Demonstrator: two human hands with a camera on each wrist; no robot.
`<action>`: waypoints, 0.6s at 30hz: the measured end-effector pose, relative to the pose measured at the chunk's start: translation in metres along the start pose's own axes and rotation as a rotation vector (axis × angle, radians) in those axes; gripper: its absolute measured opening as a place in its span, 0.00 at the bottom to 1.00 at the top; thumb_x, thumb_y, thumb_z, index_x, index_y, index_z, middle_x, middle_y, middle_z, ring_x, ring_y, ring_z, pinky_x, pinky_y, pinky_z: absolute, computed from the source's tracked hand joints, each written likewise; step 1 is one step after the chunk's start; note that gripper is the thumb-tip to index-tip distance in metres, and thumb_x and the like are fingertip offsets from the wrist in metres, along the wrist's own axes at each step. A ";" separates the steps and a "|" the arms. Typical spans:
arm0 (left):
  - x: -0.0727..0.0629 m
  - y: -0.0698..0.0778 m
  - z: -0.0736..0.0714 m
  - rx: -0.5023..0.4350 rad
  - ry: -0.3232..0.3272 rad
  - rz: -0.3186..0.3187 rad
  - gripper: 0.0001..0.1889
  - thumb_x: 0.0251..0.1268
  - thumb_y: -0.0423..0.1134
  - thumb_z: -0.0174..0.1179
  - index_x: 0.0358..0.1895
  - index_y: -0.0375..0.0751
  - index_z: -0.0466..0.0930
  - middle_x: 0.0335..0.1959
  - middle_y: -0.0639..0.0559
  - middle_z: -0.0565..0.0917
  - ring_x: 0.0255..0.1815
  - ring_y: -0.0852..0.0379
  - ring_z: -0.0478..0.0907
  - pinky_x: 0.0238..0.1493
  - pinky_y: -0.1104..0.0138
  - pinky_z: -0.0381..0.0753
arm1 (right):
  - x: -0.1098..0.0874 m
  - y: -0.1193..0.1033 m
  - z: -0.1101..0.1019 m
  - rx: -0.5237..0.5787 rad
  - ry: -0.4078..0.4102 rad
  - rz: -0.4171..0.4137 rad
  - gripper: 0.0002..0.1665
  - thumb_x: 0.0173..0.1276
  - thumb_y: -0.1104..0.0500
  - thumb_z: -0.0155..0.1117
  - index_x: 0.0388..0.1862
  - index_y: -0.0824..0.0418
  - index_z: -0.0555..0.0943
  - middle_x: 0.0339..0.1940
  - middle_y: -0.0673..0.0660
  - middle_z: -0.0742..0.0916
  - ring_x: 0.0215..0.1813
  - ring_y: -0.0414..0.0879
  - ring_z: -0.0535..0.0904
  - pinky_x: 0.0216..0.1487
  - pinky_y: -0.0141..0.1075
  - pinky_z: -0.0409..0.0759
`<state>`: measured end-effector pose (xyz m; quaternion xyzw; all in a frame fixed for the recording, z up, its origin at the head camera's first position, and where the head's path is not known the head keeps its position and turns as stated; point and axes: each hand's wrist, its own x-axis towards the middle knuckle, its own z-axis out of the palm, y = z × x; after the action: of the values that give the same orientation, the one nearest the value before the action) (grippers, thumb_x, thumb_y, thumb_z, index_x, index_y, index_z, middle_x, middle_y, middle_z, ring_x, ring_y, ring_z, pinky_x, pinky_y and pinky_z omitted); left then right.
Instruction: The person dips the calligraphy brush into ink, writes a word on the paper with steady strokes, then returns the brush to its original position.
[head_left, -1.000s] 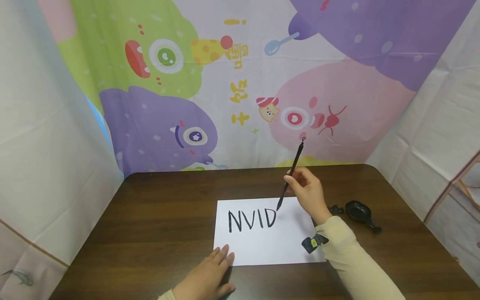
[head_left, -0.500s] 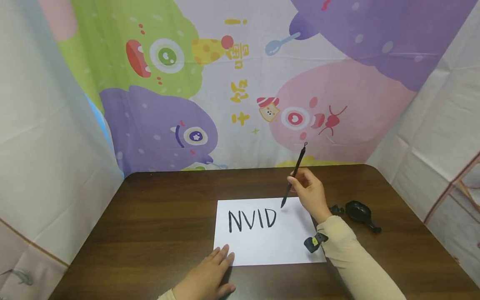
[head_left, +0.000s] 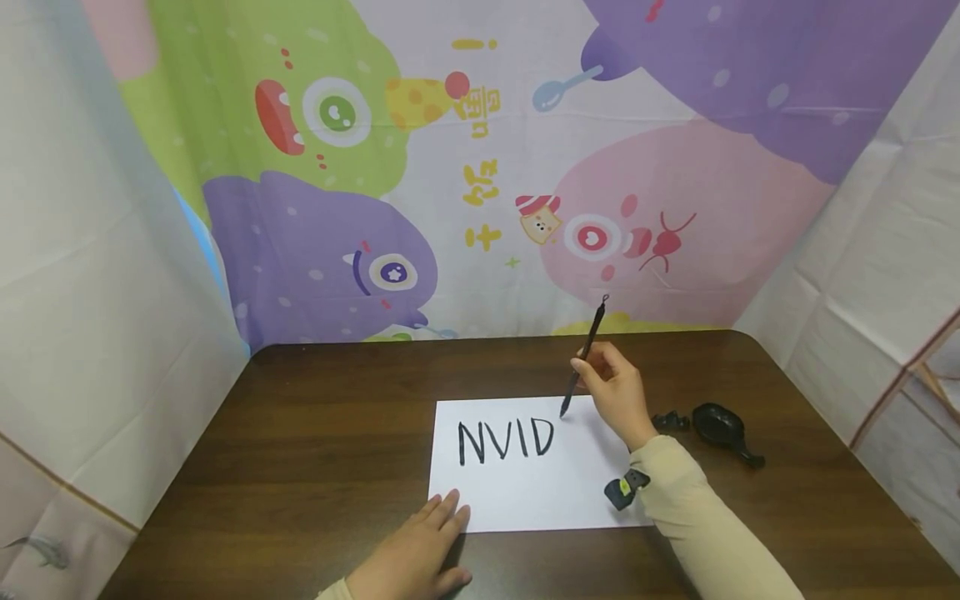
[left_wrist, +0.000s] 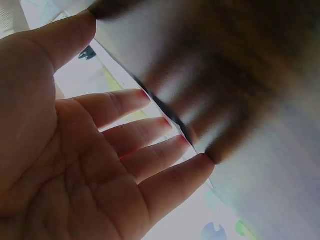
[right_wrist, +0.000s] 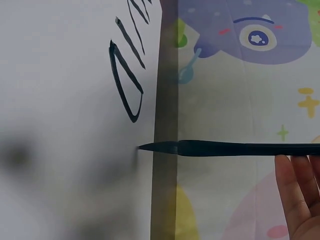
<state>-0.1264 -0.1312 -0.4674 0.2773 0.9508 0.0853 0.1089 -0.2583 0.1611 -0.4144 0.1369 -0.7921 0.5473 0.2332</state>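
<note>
My right hand [head_left: 617, 390] pinches a black writing brush [head_left: 588, 346] by its shaft, tilted with the loop end up. In the right wrist view the brush [right_wrist: 225, 149] has its pointed tip right at the paper, just past the inked D. The white paper [head_left: 517, 500] lies on the table and bears the black letters NVID [head_left: 506, 440]. My left hand [head_left: 412, 546] rests with fingers spread on the paper's lower left corner. In the left wrist view the fingers [left_wrist: 160, 155] of that hand are nearly straight and hold nothing.
On the brown table [head_left: 322, 433], right of the paper, sits a black spoon-shaped dish [head_left: 720, 425]. Beside it is a small black object [head_left: 670, 421], partly behind my right wrist. A cartoon-printed curtain [head_left: 480, 308] hangs along the table's far edge.
The brush tip has left the top of the D and shifted slightly right, onto the paper beside it. My left hand has stayed in place.
</note>
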 end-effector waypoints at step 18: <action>0.000 -0.001 0.001 -0.003 0.005 0.011 0.39 0.60 0.58 0.64 0.69 0.39 0.69 0.73 0.38 0.67 0.71 0.35 0.67 0.66 0.45 0.72 | 0.000 0.031 0.003 -0.006 -0.012 -0.011 0.09 0.66 0.61 0.67 0.42 0.64 0.80 0.29 0.61 0.84 0.29 0.55 0.82 0.33 0.36 0.86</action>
<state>-0.1267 -0.1316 -0.4681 0.2822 0.9494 0.0878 0.1065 -0.2733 0.1699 -0.4405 0.1441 -0.7942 0.5429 0.2318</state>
